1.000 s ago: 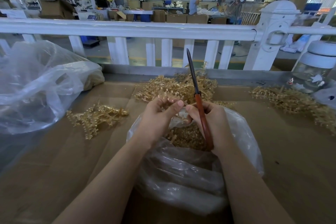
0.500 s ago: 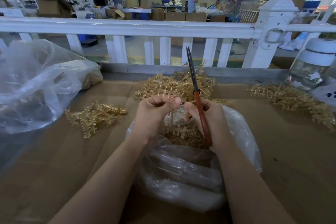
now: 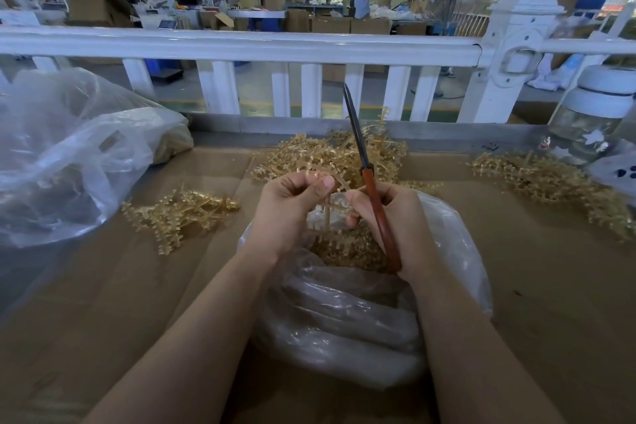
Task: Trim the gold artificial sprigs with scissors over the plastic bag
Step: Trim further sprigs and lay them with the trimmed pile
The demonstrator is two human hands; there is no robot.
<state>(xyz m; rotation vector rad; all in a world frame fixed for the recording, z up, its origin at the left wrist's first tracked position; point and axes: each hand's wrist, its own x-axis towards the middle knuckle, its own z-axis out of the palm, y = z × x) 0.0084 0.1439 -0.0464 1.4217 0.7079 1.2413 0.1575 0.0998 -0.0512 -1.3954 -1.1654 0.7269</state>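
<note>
Thin gold plastic sprig [image 3: 335, 205] pinched in curled fingers of left hand [image 3: 292, 206], spanning gap to right hand [image 3: 395, 217], directly above open clear plastic bag [image 3: 344, 320] holding gold trimmings. Right hand grips red-handled scissors [image 3: 375, 203], dark blades together, pointing up and away. Loose gold sprig piles [image 3: 344, 155] beyond hands; another left; another far right. Brown cardboard tabletop [image 3: 137, 286] beneath.

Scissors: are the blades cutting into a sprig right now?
No. The scissors sit in the right hand with closed blades pointing up toward the railing, clear of the sprig held between both hands.
</note>
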